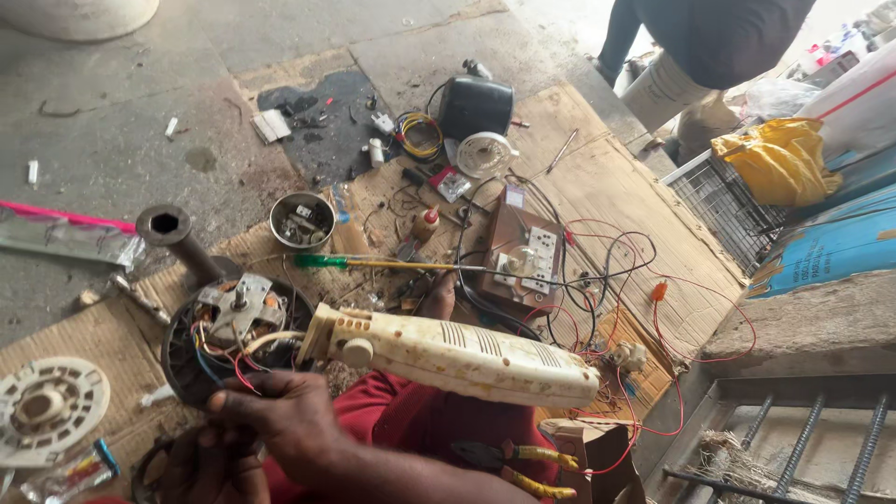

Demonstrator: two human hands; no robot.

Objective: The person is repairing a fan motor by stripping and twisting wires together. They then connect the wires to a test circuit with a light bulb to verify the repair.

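A fan motor in a round black housing (187,359) with coloured wires is joined to a long, dirty cream plastic neck (457,355) that lies across my red-clad lap. My right hand (280,418) reaches across and grips the housing's lower rim. Lower still, at the frame's bottom left, my left hand (201,467) sits under the housing with curled fingers; its grip is hidden. A green-handled screwdriver (322,261) lies on the cardboard (607,187) just beyond the motor.
Around the motor are a metal bowl of small parts (301,222), a dark pipe stand (173,233), a white plastic disc (47,406), a socket board (523,257) trailing red wires, and yellow-handled pliers (523,462). Another person (709,47) stands at top right beside a wire grille (719,201).
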